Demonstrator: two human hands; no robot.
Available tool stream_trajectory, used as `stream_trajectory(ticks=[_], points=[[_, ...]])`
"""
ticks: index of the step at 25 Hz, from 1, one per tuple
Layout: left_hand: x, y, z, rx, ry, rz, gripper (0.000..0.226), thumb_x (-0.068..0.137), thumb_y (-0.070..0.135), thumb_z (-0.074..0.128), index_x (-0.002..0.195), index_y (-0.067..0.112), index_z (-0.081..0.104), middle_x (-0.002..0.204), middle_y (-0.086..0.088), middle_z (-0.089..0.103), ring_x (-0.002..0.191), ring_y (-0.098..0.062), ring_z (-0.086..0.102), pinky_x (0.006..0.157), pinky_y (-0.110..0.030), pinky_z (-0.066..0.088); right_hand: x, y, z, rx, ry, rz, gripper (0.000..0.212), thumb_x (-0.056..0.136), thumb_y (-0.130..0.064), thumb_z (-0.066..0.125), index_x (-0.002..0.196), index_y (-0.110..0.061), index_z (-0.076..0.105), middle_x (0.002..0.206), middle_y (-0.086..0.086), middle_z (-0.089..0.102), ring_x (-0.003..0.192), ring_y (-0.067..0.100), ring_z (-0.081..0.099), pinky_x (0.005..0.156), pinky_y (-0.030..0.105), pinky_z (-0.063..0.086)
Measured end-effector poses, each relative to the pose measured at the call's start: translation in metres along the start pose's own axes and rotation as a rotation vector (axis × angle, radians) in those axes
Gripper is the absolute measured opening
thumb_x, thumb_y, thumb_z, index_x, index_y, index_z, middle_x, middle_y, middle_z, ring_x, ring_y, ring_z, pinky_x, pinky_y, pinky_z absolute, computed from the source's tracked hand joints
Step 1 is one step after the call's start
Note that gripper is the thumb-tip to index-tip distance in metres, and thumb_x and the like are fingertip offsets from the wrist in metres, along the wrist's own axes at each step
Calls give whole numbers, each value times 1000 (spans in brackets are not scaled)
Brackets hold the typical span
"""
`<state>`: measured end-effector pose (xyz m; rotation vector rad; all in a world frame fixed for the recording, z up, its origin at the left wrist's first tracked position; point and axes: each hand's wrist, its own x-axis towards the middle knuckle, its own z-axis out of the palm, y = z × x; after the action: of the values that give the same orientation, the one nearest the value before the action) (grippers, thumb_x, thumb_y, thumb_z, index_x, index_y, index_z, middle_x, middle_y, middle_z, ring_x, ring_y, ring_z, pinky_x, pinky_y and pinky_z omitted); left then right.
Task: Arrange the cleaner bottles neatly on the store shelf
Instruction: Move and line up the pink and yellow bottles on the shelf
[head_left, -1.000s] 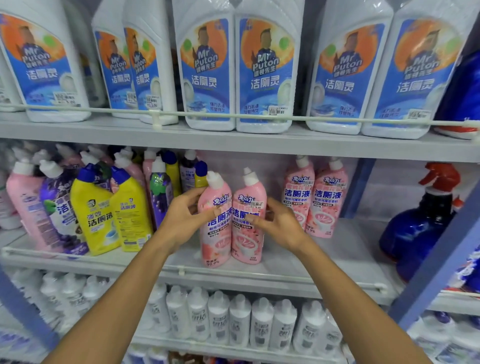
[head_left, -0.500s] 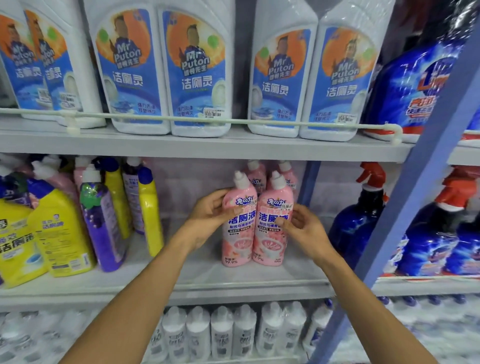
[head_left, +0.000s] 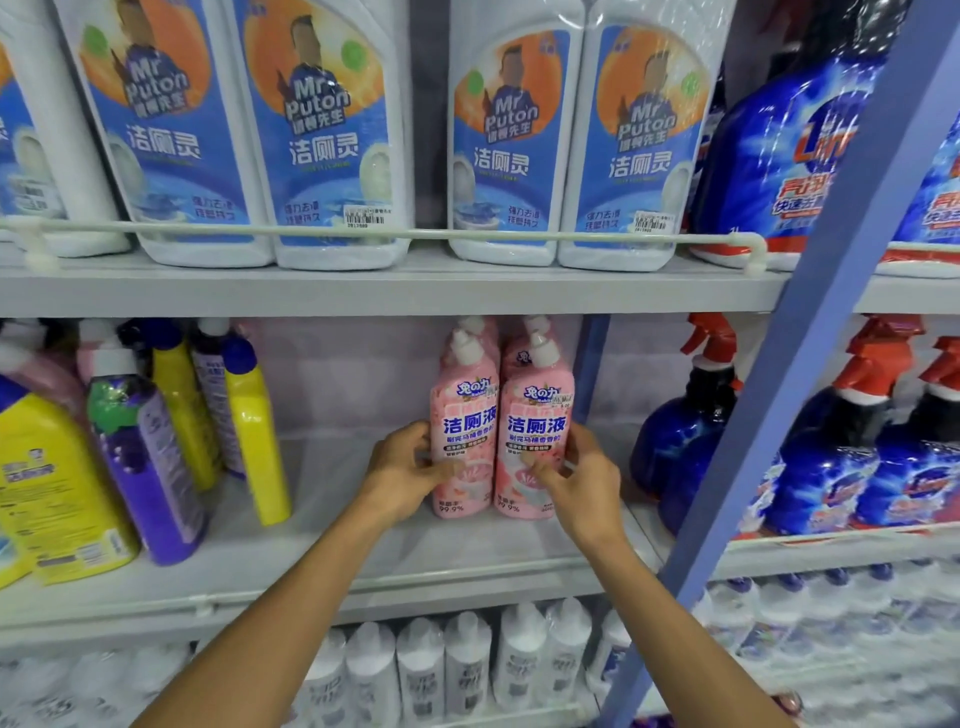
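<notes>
Two pink cleaner bottles with white caps stand upright side by side on the middle shelf (head_left: 395, 566). My left hand (head_left: 402, 473) grips the left pink bottle (head_left: 464, 410) from its left side, thumb on the label. My right hand (head_left: 574, 480) grips the right pink bottle (head_left: 537, 410) low on its right side. Two more pink bottles (head_left: 511, 351) stand directly behind them, mostly hidden.
Yellow bottles (head_left: 252, 431) and a purple bottle (head_left: 150, 457) lean at the left of the same shelf. Blue spray bottles (head_left: 685, 436) with red triggers stand right, past a blue upright post (head_left: 769, 415). Large white bottles (head_left: 332, 135) fill the upper shelf, small white ones (head_left: 467, 665) the lower.
Both hands have carried the pink pair to the right and back along the shelf, up against the two pink bottles behind. My hands have slid lower on the bottles.
</notes>
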<state>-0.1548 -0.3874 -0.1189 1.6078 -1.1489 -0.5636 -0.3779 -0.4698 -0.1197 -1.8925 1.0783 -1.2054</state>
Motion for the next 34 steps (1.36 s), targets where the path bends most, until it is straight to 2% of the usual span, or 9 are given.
stream_trajectory(ticks=[4, 8, 11, 13, 20, 26, 29, 32, 34], points=[[21, -6, -12, -4, -38, 24, 39, 78, 5, 84, 113, 11, 68, 105, -1, 77, 94, -12, 73, 81, -33, 59, 16, 3, 6, 17, 16, -16, 41, 84, -21, 82, 119, -29, 62, 107, -7, 72, 93, 1, 69, 77, 11, 53], [26, -10, -2, -81, 24, 27, 40, 81, -8, 77, 118, 2, 64, 105, -5, 75, 82, 1, 72, 72, -18, 57, 24, 0, 13, 47, 38, -36, 40, 85, -13, 80, 112, -32, 58, 101, -16, 68, 89, -11, 64, 76, 5, 49], [29, -14, 8, -150, 20, 11, 48, 75, -1, 84, 119, 9, 66, 109, -3, 76, 96, -12, 74, 87, -38, 61, 28, 5, 15, 36, 32, -23, 37, 86, -18, 79, 117, -27, 62, 108, -9, 71, 94, -3, 67, 79, 13, 52], [35, -15, 11, -163, -1, 11, 54, 69, 10, 90, 117, 15, 68, 111, 0, 77, 103, -20, 73, 92, -45, 59, 31, 8, 15, 38, 8, 20, 37, 86, -17, 79, 119, -23, 63, 104, -10, 70, 89, -11, 66, 72, 5, 50], [46, -16, 25, -169, 10, 38, 46, 73, 11, 88, 116, 20, 72, 109, 4, 78, 101, -18, 74, 89, -48, 61, 46, 12, 15, 62, -40, 118, 41, 88, -20, 78, 125, -21, 61, 104, -11, 70, 88, 0, 67, 73, 3, 51], [48, -14, 44, -165, 71, 50, 45, 72, 14, 89, 113, 23, 73, 104, 7, 79, 94, -12, 75, 84, -43, 62, 58, 17, 11, 104, -22, 182, 39, 90, -12, 76, 126, -13, 61, 106, -5, 70, 90, 10, 67, 62, -2, 45], [50, -12, 50, -152, 94, 45, 46, 71, 16, 90, 113, 22, 73, 103, 8, 79, 93, -10, 75, 82, -39, 63, 63, 21, 11, 95, -18, 172, 42, 90, -20, 76, 129, -17, 59, 113, -5, 71, 98, 10, 69, 78, 10, 55], [49, -13, 53, -145, 111, 39, 46, 70, 17, 91, 112, 22, 73, 103, 8, 79, 93, -11, 75, 82, -39, 62, 63, 26, 13, 141, -27, 190, 45, 91, -19, 75, 133, -18, 57, 117, -4, 71, 101, 10, 69, 75, 8, 54], [47, -11, 53, -139, 124, 33, 45, 70, 17, 91, 112, 21, 73, 103, 7, 79, 92, -11, 75, 82, -40, 63, 63, 27, 14, 162, -29, 192, 47, 91, -19, 75, 133, -17, 57, 119, -2, 72, 104, 12, 70, 82, 17, 57]])
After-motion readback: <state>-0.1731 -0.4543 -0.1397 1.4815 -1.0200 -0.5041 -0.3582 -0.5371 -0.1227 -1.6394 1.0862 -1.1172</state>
